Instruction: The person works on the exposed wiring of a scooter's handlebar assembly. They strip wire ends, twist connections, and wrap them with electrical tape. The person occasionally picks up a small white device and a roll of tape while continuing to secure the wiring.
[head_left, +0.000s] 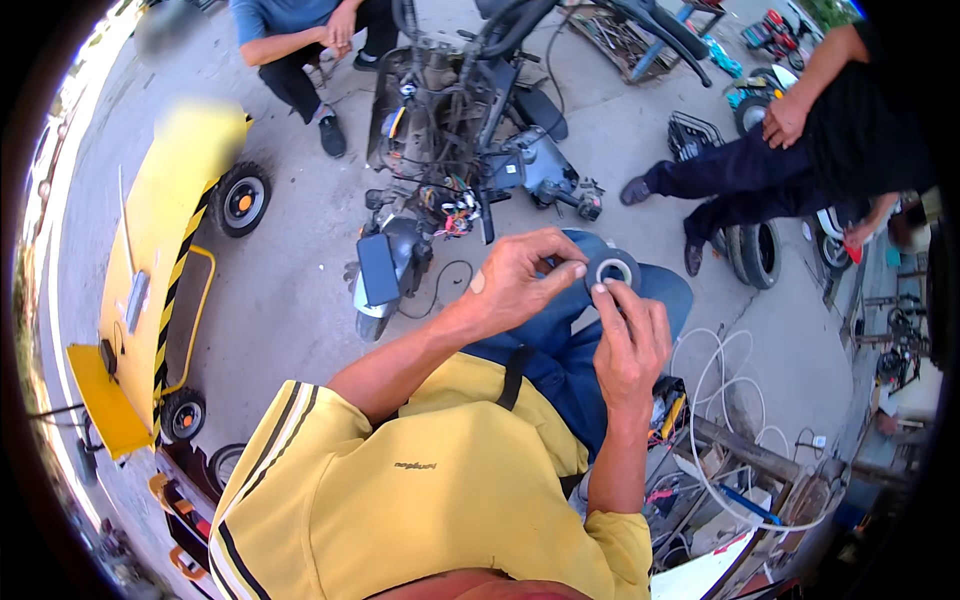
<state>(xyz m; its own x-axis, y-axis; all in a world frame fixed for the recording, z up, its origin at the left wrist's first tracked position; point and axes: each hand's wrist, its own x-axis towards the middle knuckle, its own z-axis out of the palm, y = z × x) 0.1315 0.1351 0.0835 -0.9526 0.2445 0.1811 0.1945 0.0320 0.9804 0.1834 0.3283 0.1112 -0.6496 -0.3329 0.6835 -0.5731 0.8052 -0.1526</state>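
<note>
A roll of black tape [612,252] with a pale core is held up over my knees, between both hands. My left hand [522,278] has its thumb and forefinger pinched at the roll's left edge. From below, my right hand [632,345] grips the roll with its fingertips at the lower rim. Whether a tape end is pulled loose cannot be made out. Beyond my hands stands a partly stripped electric scooter [440,120], its wiring bare. A bundle of coloured wires [458,212] hangs out near a dark phone-like device [377,270] lying on a grey body part.
A yellow flatbed cart [150,220] stands at the left. One person [300,40] squats at the far left; another [800,150] stands at the right beside tyres [752,255]. A tool cart [740,470] with a looped white hose [692,420] is close on my right.
</note>
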